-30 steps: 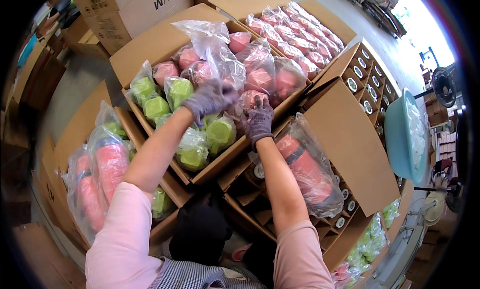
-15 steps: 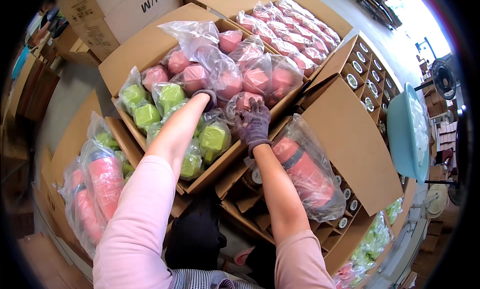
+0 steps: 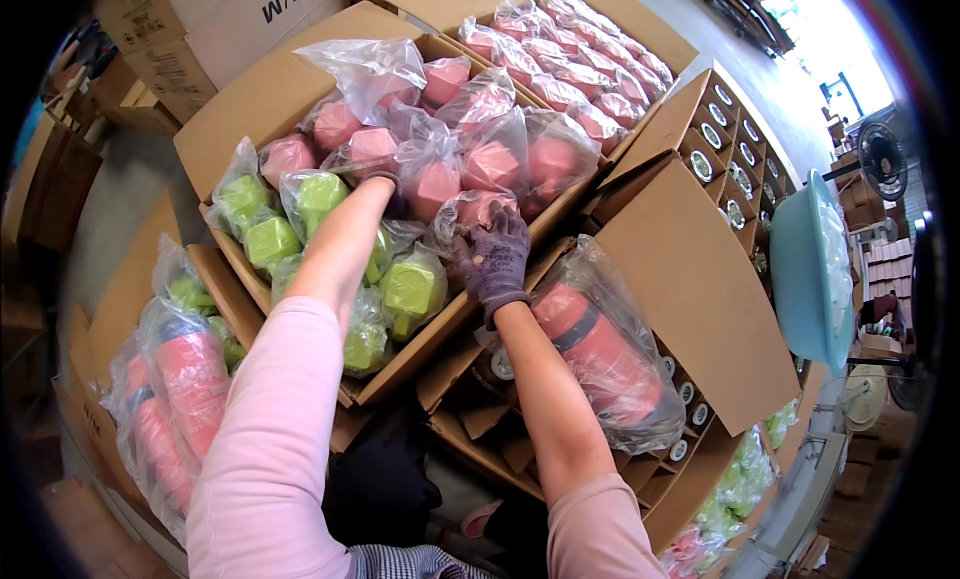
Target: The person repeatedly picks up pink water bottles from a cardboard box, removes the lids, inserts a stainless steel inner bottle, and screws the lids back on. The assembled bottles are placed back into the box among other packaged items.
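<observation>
A large cardboard box [image 3: 415, 364] stands before me, packed with clear-bagged dumbbells with hexagonal ends. Pink dumbbells [image 3: 492, 166] lie at its back and right, green dumbbells [image 3: 411, 287] toward its front left. My left hand [image 3: 396, 197] reaches down between the two colours; only a bit of its dark glove shows, and its fingers are hidden. At the box's near right edge my right hand [image 3: 497, 259], in a purple-grey glove, has its fingers curled over a bagged pink dumbbell [image 3: 484, 209].
Bagged pink cylinders with dark bands [image 3: 600, 354] lie on a divided carton [image 3: 655, 479] at right and in a box at left [image 3: 190, 379]. Another box of bagged pink things [image 3: 570, 59] stands behind. Right of it are a divided carton of round-topped items [image 3: 712, 134] and a blue basin [image 3: 812, 269].
The view has shifted slightly, so the boxes sit a little farther left. Both hands stay in about the same places in the box.
</observation>
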`<state>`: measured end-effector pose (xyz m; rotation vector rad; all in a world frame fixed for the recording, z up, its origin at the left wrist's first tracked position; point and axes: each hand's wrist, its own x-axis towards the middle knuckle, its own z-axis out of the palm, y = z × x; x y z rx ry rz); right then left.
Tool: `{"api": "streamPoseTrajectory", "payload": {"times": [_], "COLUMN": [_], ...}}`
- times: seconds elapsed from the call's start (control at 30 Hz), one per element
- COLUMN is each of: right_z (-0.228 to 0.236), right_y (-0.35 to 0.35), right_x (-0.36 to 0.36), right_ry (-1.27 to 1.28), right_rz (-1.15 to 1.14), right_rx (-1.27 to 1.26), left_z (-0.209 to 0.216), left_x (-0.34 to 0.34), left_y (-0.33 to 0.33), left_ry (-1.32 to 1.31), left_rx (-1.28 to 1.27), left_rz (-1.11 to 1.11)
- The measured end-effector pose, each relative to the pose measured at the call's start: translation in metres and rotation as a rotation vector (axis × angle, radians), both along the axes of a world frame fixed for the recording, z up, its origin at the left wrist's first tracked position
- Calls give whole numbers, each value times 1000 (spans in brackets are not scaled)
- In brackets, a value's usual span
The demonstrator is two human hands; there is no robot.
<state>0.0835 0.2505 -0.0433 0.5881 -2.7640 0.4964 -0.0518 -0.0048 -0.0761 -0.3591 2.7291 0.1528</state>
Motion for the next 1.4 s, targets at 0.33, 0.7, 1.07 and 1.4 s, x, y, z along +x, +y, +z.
{"api": "streamPoseTrajectory", "payload": {"times": [0.33, 0.7, 1.07, 1.4], "right_z": [1, 1, 0, -4], "right_y": [-2, -2, -2, -1], "right_x": [1, 2, 1, 0], "right_ry": [-5, -8, -13, -16], "right_rz": [12, 3, 4, -19], "right_rx": [-24, -66, -103, -38], "left_z": [6, 1, 19, 6], "left_x": [-10, -27, -24, -11], "left_y": [20, -4, -11, 20], "left_ry": [-290, -327, -321, -357], "left_rx": [165, 307, 360, 346], "left_rz": [-368, -352, -367, -417]}}
